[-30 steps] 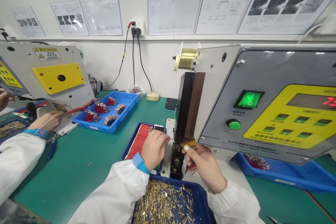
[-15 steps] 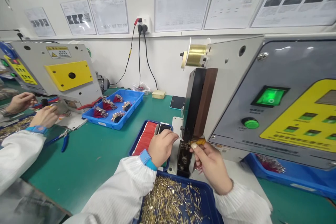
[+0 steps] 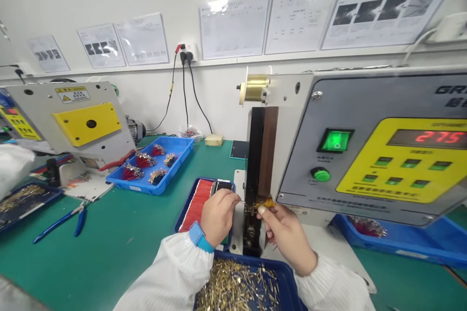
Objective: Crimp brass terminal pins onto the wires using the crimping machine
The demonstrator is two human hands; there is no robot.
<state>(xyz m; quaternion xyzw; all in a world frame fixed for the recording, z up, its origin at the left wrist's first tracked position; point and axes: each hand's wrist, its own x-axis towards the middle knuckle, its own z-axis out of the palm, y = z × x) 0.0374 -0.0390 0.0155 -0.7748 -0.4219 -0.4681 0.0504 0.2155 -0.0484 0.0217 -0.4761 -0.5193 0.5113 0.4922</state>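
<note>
My left hand (image 3: 220,215), with a blue wristband, pinches a thin wire at the left side of the black press head (image 3: 254,155). The wire's tip reaches the machine's small work point. On the other side, my right hand (image 3: 286,233) is closed with thumb and fingers together beside a yellow-orange piece (image 3: 269,203); small metal parts and some red wires show around its fingers. What exactly the right fingers grip is too small to name. Below both hands lies a dark blue tray (image 3: 288,272) of loose brass-coloured terminals (image 3: 233,284).
A tray of red wires (image 3: 199,201) stands left of the machine. Farther left are a blue tray (image 3: 171,172) of wire bundles, blue-handled pliers (image 3: 78,216) and another machine (image 3: 87,121). Another blue tray (image 3: 401,248) sits at right; a white sleeve shows far left.
The view has turned rightward, and the red display now shows. The neighbouring person's hands have left the view. My hands remain at the work point in nearly the same pose.
</note>
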